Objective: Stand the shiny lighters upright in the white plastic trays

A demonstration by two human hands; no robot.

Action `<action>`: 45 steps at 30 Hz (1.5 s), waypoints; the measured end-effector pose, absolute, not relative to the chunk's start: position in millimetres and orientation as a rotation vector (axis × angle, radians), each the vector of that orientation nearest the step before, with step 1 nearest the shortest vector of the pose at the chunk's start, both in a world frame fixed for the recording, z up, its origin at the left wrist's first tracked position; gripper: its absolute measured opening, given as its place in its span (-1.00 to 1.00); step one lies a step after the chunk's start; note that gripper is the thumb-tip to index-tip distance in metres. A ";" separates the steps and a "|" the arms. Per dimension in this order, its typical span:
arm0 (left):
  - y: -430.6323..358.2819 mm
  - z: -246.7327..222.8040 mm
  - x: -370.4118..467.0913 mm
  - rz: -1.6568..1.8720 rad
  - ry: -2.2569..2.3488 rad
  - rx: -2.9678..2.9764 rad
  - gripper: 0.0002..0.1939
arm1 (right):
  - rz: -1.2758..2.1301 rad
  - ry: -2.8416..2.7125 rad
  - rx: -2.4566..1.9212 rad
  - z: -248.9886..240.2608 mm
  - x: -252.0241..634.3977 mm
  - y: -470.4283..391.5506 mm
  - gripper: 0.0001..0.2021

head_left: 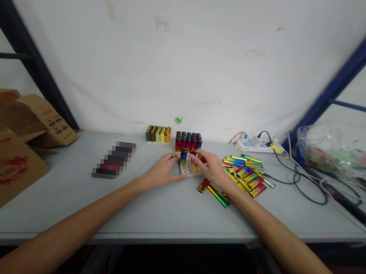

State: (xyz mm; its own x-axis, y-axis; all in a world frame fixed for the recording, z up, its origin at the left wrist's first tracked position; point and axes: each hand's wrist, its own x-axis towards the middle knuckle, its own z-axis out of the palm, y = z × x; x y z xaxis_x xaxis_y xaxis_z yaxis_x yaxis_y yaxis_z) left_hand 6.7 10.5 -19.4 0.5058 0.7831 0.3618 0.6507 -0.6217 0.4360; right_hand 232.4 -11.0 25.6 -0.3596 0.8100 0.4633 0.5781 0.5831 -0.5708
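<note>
My right hand (211, 165) pinches a yellow-and-red shiny lighter (194, 167) at the right side of a small pale tray (185, 170) with round sockets. One blue-and-yellow lighter (183, 157) stands upright at the tray's back left. Around the tray's near left corner lies my left hand (162, 170), its thumb and fingers spread; its fingertips are close to the tray, and whether they press on it I cannot tell. Just behind stands a full block of red, purple and blue lighters (188, 142) with black tops. Right of the tray lies a loose heap of shiny multicoloured lighters (245, 173), partly behind my right forearm.
A block of green and yellow lighters (158, 134) stands by the wall. On the left are a blurred-out dark object (114, 159) and cardboard boxes (8, 169). A power strip (258, 144), black cables (298, 178) and plastic bags (337, 151) occupy the right.
</note>
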 end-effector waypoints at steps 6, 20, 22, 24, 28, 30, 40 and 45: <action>9.8 -19.0 9.6 0.790 1.200 2.501 -0.35 | 0.375 -2.177 -1.178 15.0 230.6 -4.1 -0.67; 10.2 -18.3 10.8 0.789 1.175 2.521 -0.36 | -0.006 -2.541 -1.231 28.3 239.2 2.6 -0.69; 11.0 -18.3 10.0 0.785 1.172 2.520 -0.35 | 0.168 -2.552 -1.164 37.3 256.3 0.5 -0.69; 12.3 -17.9 8.7 0.775 1.174 2.516 -0.35 | 0.344 -2.605 -1.048 46.9 276.6 -2.4 -0.73; 15.1 -16.5 4.9 0.763 1.190 2.513 -0.37 | 0.597 -2.703 -0.978 55.1 302.0 -6.3 -0.66; 16.6 -16.6 2.8 0.763 1.200 2.514 -0.38 | 0.666 -2.735 -0.977 52.3 301.3 -6.5 -0.65; 16.4 -16.4 0.1 0.771 1.228 2.518 -0.41 | 0.462 -2.645 -1.094 40.0 280.0 -8.1 -0.77; 17.7 -17.0 -1.1 0.772 1.212 2.531 -0.39 | 0.381 -2.454 -1.062 49.9 277.6 -9.0 -0.69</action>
State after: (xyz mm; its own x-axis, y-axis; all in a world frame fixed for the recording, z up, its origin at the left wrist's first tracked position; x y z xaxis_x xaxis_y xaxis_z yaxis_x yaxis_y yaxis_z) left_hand -1.1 17.7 -17.0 0.5192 0.7752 0.3599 0.6539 -0.6314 0.4169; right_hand 277.6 -9.0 49.9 -0.6099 0.7406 0.2819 0.6203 0.6676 -0.4118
